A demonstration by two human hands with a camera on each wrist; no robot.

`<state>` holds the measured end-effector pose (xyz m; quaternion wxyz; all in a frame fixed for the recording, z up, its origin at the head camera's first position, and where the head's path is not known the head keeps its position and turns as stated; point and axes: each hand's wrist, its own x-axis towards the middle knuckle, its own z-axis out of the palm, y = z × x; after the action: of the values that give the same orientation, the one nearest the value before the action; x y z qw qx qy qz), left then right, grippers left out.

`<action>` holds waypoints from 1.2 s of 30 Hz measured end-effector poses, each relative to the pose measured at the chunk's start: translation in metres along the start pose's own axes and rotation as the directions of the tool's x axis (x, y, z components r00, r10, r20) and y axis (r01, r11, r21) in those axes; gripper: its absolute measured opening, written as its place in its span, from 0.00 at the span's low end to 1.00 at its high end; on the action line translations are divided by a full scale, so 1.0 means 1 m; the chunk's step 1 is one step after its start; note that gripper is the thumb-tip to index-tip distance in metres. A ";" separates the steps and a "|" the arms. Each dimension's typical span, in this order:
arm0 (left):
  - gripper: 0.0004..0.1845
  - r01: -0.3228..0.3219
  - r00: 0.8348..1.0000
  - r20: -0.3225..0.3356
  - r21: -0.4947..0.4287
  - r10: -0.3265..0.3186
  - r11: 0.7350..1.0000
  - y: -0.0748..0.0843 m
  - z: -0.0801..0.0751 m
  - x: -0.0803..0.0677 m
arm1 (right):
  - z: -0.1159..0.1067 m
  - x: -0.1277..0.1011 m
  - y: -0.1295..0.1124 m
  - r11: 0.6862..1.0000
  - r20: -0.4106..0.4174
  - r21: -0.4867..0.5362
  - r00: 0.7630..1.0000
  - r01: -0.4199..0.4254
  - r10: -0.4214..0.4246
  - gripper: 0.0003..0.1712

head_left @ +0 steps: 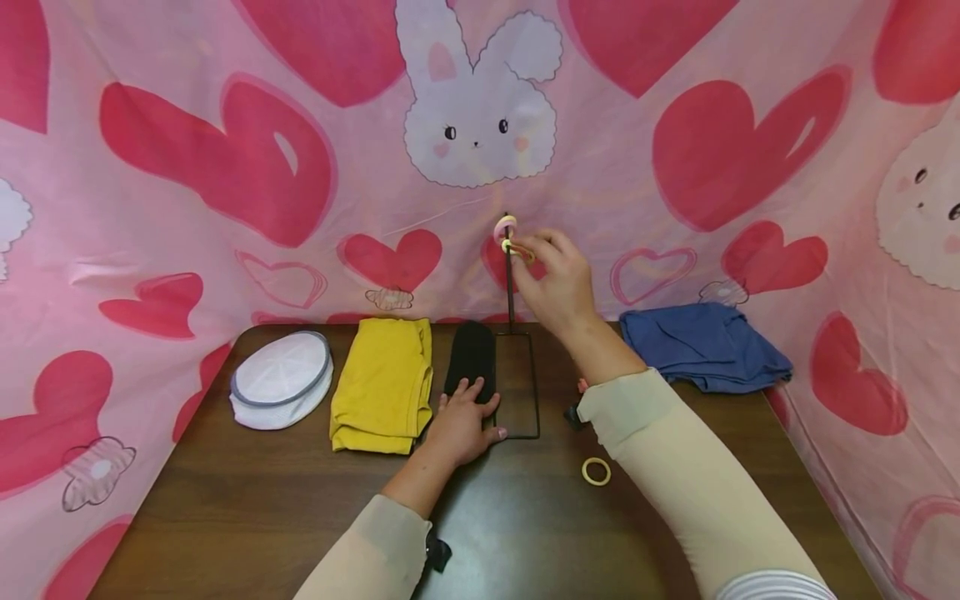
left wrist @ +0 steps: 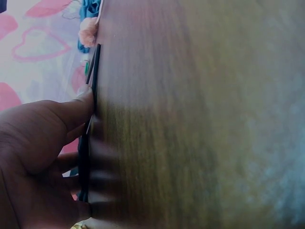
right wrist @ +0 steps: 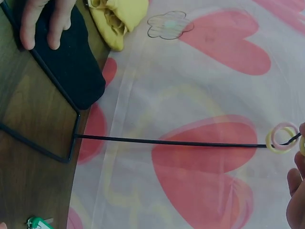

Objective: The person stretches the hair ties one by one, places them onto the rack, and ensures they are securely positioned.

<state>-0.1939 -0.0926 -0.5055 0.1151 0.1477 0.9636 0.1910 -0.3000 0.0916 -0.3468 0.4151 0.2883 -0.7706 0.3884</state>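
Observation:
A black wire stand (head_left: 536,383) has a flat rectangular base and an upright rod; pink and pale yellow rings (head_left: 506,225) hang near its top. My right hand (head_left: 558,279) pinches a yellowish ring (head_left: 527,253) close beside the rod, just below the hung rings. In the right wrist view, only its fingers (right wrist: 296,205) show at the right edge, and the held ring is mostly out of frame. My left hand (head_left: 461,425) lies with fingers spread over the near end of a flat black piece (head_left: 471,354), its thumb at the stand's base.
Left of the stand lie folded yellow cloth (head_left: 382,383) and a round white mesh item with grey trim (head_left: 281,375). Folded blue cloth (head_left: 701,346) is at the back right. A pale yellow ring (head_left: 596,472) lies on the brown table (head_left: 525,533). A patterned curtain (head_left: 600,167) hangs behind.

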 end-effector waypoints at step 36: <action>0.36 0.006 1.000 -0.006 -0.001 -0.006 1.000 0.000 0.002 0.001 | -0.014 -0.025 0.020 0.988 0.035 0.042 0.988 -0.151 0.150 0.25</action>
<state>-0.1942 -0.0914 -0.5069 0.1126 0.1442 0.9643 0.1915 -0.2973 0.1175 -0.3709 0.3658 0.2446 -0.7877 0.4312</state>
